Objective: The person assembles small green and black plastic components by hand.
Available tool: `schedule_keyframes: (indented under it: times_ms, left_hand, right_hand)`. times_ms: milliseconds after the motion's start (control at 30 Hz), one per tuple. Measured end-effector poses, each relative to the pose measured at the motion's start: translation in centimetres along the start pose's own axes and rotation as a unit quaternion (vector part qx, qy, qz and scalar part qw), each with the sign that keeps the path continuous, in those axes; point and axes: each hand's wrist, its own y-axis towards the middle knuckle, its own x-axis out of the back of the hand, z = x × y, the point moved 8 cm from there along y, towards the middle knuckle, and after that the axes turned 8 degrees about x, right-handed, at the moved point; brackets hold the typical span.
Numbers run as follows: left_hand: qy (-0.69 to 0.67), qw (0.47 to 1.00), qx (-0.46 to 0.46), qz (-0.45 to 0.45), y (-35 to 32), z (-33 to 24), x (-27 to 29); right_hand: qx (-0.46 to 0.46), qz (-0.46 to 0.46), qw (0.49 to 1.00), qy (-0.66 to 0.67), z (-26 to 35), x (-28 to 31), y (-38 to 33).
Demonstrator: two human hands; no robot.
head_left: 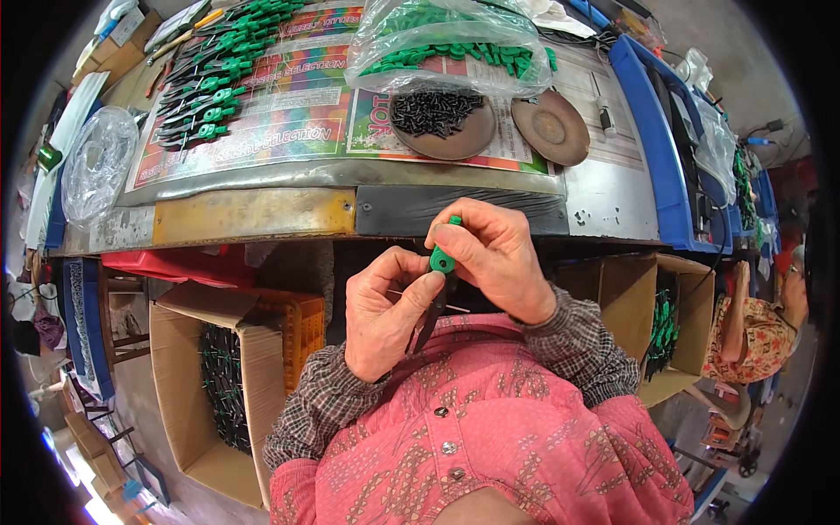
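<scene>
Just in front of the bench edge, both my hands hold one green plastic piece [443, 262] with a round, holed end. A dark blade-like strip [428, 325] runs down from it under my left hand. My left hand [385, 302] pinches the round end between thumb and fingers. The thumb and forefinger of my right hand [500, 258] close on the upper green end; anything smaller between them is hidden. Beyond my hands, a brown dish [472, 140] carries a pile of small black pins or screws [433, 112]. A clear bag [367, 77] of green pieces lies behind it.
Rows of green-and-black pieces [214, 96] lie at the bench's far left. Another brown dish [556, 131] and a blue tray [639, 131] are to the right. Cardboard boxes [175, 385] [687, 350] stand below on both sides. A person [748, 328] is at far right.
</scene>
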Motion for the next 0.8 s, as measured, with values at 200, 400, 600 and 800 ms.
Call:
schedule_keyframes:
  times_ms: [200,400,600,800]
  left_hand:
    - [0.025,1.0,-0.014,-0.01,0.2,0.2,0.0]
    - [0.019,0.999,-0.015,-0.027,0.1,0.2,0.4]
    - [0.032,0.999,-0.016,-0.033,0.2,-0.1,0.5]
    - [0.111,0.99,-0.051,-0.071,0.1,-0.6,0.7]
  right_hand:
    - [0.018,-0.077,0.997,-0.023,0.0,0.8,-0.4]
    - [-0.04,-0.014,0.999,0.014,-0.2,0.6,-0.3]
    - [-0.022,0.005,0.999,-0.037,-0.2,0.4,-0.3]
    - [-0.037,0.019,0.998,-0.055,-0.5,0.3,0.1]
